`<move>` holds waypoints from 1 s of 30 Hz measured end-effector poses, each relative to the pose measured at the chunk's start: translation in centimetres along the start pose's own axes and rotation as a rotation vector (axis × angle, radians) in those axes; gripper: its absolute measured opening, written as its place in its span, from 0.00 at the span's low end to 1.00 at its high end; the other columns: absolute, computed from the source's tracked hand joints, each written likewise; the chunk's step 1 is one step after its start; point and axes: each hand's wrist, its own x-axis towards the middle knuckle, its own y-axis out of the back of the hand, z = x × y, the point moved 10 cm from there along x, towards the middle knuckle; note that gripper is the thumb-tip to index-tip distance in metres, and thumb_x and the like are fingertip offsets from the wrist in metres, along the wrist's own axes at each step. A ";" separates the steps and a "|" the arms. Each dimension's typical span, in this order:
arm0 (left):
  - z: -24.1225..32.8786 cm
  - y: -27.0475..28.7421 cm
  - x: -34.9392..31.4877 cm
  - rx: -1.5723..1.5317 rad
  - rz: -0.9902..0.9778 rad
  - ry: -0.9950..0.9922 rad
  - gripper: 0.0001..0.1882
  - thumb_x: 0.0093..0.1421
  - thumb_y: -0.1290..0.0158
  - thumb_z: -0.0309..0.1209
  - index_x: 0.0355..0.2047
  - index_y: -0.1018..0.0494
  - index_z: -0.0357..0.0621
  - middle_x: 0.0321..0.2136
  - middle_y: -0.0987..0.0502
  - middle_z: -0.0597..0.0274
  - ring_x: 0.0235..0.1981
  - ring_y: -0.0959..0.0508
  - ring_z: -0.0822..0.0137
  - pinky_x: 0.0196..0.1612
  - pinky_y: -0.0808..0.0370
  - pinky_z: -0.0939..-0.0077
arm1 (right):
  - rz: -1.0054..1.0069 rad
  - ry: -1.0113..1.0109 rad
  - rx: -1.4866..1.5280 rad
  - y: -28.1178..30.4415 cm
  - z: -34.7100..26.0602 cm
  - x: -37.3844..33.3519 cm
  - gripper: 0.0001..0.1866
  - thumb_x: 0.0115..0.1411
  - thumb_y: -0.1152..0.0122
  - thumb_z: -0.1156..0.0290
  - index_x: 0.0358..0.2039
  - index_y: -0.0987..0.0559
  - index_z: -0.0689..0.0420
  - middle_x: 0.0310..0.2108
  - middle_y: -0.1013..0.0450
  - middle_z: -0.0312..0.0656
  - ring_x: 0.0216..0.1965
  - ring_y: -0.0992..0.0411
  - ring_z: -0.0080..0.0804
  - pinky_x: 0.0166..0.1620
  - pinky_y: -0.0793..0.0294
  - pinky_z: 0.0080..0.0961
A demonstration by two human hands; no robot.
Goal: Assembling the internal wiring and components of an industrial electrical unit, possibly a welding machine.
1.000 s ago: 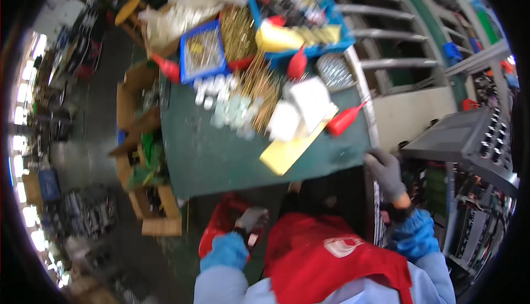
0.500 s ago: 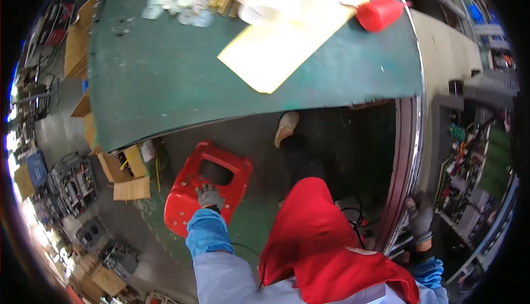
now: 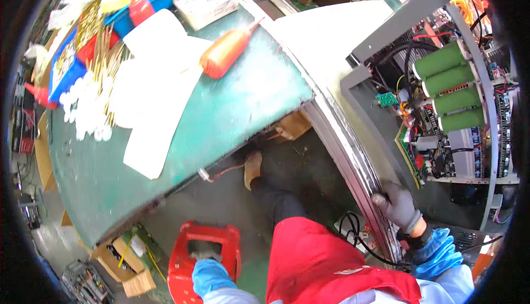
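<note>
My left hand (image 3: 207, 255), in a grey glove with a blue sleeve cover, is at the opening of a red plastic stool (image 3: 182, 265). Its fingers are mostly hidden behind the cuff and stool, so their grip does not show. My right hand (image 3: 398, 207), gloved the same way, is closed around the edge of the metal rail (image 3: 353, 155) along the pale conveyor. A red apron (image 3: 309, 265) covers my front, and one shoe (image 3: 253, 170) shows under the green bench (image 3: 94, 188).
On the bench lie white sheets (image 3: 154, 133), a red squeeze bottle (image 3: 225, 53), brass-coloured rods (image 3: 103, 55) and white discs (image 3: 88, 105). A small box of parts (image 3: 205, 6) stands behind. An electronics unit with green cylinders (image 3: 447, 83) is at right; a black cable (image 3: 356, 238) hangs below.
The view has swung right, bringing the rail and electronics unit further in. My left hand has shifted from the stool's seat to its opening; my right hand is still at the rail.
</note>
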 end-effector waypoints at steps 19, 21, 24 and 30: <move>12.8 24.2 24.4 -0.686 -0.326 -0.403 0.22 0.56 0.44 0.48 0.42 0.21 0.44 0.42 0.20 0.49 0.46 0.21 0.54 0.50 0.28 0.57 | 0.095 -0.256 0.117 0.8 -0.8 -1.6 0.22 0.59 0.43 0.51 0.47 0.24 0.52 0.38 0.24 0.50 0.40 0.25 0.51 0.42 0.27 0.44; 15.6 33.1 26.4 -0.607 -0.138 -0.472 0.19 0.56 0.44 0.44 0.39 0.21 0.41 0.39 0.20 0.48 0.44 0.21 0.53 0.48 0.26 0.59 | 0.228 -0.358 0.067 0.9 0.6 -3.3 0.18 0.57 0.40 0.53 0.39 0.23 0.54 0.36 0.24 0.50 0.39 0.25 0.51 0.40 0.28 0.45; 23.2 46.3 22.2 -0.585 0.187 -0.673 0.14 0.58 0.45 0.35 0.39 0.22 0.37 0.37 0.20 0.47 0.42 0.20 0.52 0.47 0.26 0.62 | 0.413 -0.396 0.107 0.1 1.1 -4.4 0.16 0.56 0.38 0.55 0.35 0.24 0.55 0.34 0.25 0.49 0.37 0.26 0.50 0.38 0.29 0.46; 38.9 55.5 -2.7 -0.547 0.149 -1.477 0.14 0.62 0.47 0.33 0.43 0.23 0.37 0.31 0.21 0.61 0.32 0.23 0.73 0.38 0.26 0.78 | 0.881 -0.374 0.108 1.5 -1.7 -8.7 0.11 0.56 0.39 0.60 0.33 0.24 0.54 0.30 0.27 0.47 0.35 0.28 0.51 0.38 0.30 0.44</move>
